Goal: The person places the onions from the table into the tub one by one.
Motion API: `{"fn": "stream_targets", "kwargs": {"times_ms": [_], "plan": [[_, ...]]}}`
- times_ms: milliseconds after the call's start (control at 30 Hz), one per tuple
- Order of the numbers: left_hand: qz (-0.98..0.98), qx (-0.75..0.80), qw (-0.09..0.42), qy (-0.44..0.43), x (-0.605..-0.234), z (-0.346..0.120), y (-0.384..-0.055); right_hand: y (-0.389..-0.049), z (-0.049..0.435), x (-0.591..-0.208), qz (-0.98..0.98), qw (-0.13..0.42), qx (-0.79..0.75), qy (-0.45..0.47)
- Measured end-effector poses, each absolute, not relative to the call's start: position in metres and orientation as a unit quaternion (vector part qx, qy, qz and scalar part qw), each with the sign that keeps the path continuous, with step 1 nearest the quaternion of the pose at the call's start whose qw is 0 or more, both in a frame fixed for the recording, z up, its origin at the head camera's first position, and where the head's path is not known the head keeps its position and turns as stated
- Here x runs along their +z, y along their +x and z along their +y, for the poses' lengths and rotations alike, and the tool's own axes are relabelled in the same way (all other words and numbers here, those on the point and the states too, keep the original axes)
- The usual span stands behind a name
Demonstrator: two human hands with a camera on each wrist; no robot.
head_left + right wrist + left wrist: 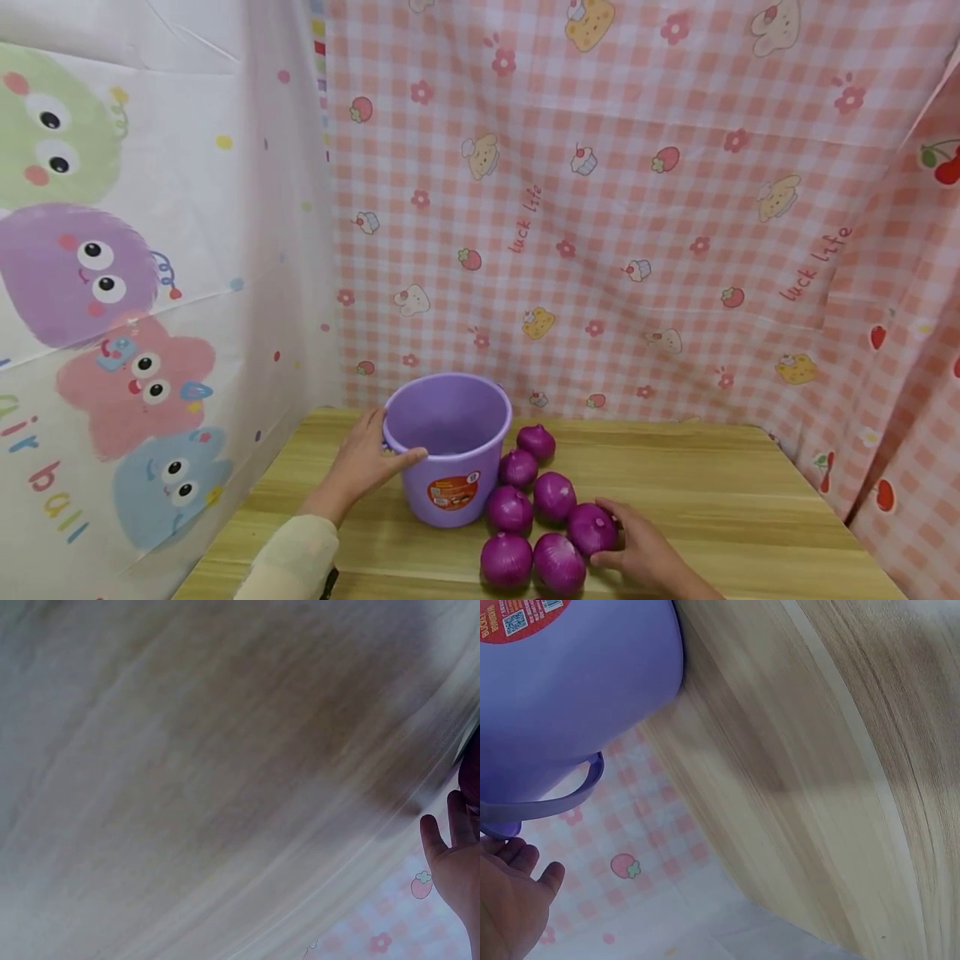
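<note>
A purple bucket (450, 487) with a red label stands upright, and the visible part of its inside holds nothing. My left hand (367, 458) grips its rim from the left, thumb along the front and fingers at the outer side. In the left wrist view, the fingertips touch the rim close to the curved handle (547, 808), with the little finger apart. My right hand (637, 546) holds the rightmost red onion (591, 528) between thumb and fingers. Only a dark sliver of that onion (470, 776) shows in the right wrist view.
Several more red onions, among them one at the back (536, 443) and one in front (506, 560), lie close together right of the bucket on the wooden table (712, 483). A pink checked cloth (600, 250) hangs behind; a white cartoon-printed sheet (277, 208) hangs at left.
</note>
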State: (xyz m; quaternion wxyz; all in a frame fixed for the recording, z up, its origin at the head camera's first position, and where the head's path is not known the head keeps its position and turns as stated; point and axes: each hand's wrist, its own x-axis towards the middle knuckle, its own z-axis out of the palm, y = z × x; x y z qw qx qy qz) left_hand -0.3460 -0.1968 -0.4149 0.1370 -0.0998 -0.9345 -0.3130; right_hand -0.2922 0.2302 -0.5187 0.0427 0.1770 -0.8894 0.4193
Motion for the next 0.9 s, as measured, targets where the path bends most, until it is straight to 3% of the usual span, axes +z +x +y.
{"fn": "stream_targets", "kwargs": {"times_ms": [500,900], "plan": [[-0.879,-0.446,0.116,-0.125,-0.422,-0.193,-0.348,-0.290,0.235,-0.510,-0.895,0.053,0.422,0.135],[-0.874,-0.466,0.087,-0.106,-0.422,-0.193,-0.344,-0.297,0.227,-0.488,-0.897,0.109,0.404,0.139]]}}
